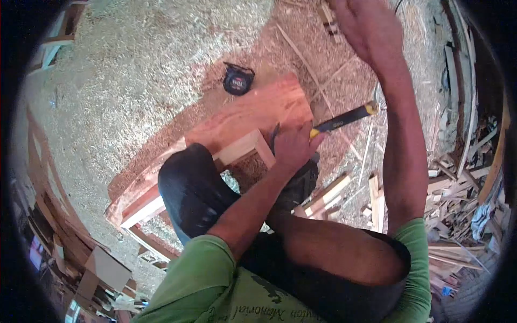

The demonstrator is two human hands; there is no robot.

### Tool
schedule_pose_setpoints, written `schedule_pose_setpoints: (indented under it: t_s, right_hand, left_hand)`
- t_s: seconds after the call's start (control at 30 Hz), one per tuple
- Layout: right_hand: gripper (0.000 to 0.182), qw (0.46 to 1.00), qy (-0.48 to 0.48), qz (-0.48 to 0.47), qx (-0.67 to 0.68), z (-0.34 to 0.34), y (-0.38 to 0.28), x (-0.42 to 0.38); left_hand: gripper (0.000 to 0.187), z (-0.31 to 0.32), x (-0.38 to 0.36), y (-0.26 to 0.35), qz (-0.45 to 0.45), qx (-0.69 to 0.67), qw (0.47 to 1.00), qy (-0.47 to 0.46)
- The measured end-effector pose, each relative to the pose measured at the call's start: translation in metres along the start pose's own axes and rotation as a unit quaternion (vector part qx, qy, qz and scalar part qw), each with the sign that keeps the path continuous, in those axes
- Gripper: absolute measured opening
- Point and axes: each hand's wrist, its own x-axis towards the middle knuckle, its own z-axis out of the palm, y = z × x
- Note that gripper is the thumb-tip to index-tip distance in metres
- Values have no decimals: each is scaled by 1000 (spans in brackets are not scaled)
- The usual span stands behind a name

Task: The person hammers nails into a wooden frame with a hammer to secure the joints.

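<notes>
My left hand (293,146) is wrapped around the neck of a hammer, close to its head. The hammer's black and yellow handle (344,119) sticks out to the right, and a dark tip of the head shows left of my fingers. Under and beside this hand lies a wide reddish wooden board (253,110), with a lighter wood piece (239,149) forming a corner against it. Raised at the upper right, my right hand (371,29) holds nothing visible; its fingers look stretched out, partly cut off by the frame's top.
A black tape measure (238,79) lies just beyond the board. My bent knee (191,177) is over the wooden frame, whose pale rail (142,210) runs to the lower left. Wood shavings cover the ground (145,59). Offcuts (458,199) pile up at the right, and boards (105,269) at the lower left.
</notes>
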Motion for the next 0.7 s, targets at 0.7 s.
schedule_pose_setpoints:
  t_s: [0.7]
  right_hand:
    - [41,804,-587,61,-77,172,116,-154]
  left_hand:
    - [57,8,30,-9,135,26,983,119]
